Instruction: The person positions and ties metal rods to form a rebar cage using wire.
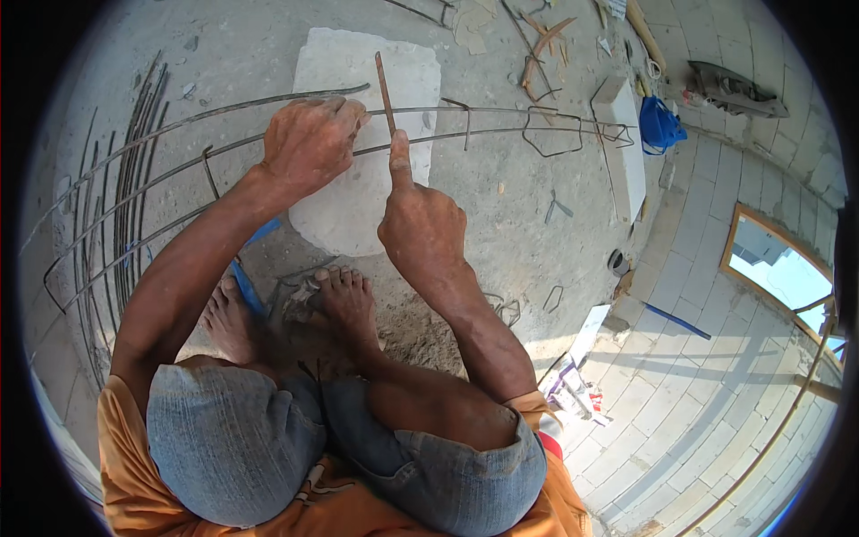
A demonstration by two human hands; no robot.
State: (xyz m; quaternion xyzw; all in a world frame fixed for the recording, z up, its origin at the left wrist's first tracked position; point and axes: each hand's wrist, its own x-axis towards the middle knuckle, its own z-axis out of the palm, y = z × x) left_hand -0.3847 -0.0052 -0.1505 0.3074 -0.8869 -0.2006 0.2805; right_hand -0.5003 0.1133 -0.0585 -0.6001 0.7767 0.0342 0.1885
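Long thin rebar rods (pixel 497 132) run across in front of me, carrying several bent wire stirrups (pixel 552 109) toward the right. My left hand (pixel 309 143) is closed around the rebar over a pale slab (pixel 333 213); its fingertips are partly hidden. In my right hand (pixel 420 224) is a rusty metal rod (pixel 385 88), pointing away from me, with the index finger stretched along it. The rod crosses the rebar just right of my left hand. Whether its tip is hooked cannot be made out.
A pale block (pixel 629 157) stands under the rebar's right end, beside a blue bag (pixel 660 125). Loose rebar rods (pixel 134 170) lie at the left. Wood scraps (pixel 539 58) lie at the far side. My bare feet (pixel 347 300) are close to the slab. A block wall (pixel 689 224) rises at right.
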